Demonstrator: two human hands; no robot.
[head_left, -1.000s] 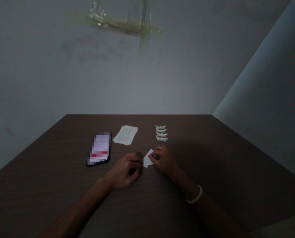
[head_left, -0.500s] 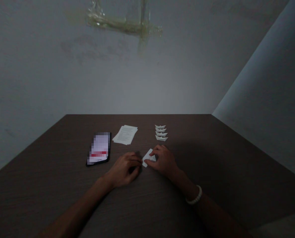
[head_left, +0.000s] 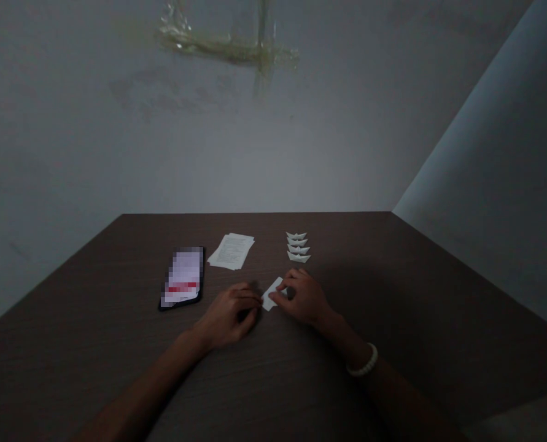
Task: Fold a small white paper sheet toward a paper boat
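Observation:
A small white piece of paper [head_left: 270, 296] lies on the dark brown table [head_left: 393, 294], partly folded. My left hand [head_left: 231, 316] has its fingers curled, their tips pinching the paper's left corner. My right hand [head_left: 303, 298] presses down on the paper's right side with bent fingers; a white bead bracelet [head_left: 363, 363] circles that wrist. Just beyond the hands, several small folded paper boats [head_left: 297, 247] stand in a row.
A phone [head_left: 183, 285] with a lit screen lies to the left of the hands. A stack of white printed sheets [head_left: 231, 250] sits behind it, to the left of the boats. Pale walls close the table at the back and right.
Both hands have stayed on the paper; my right fingers have shifted slightly along it. The view has drifted a little.

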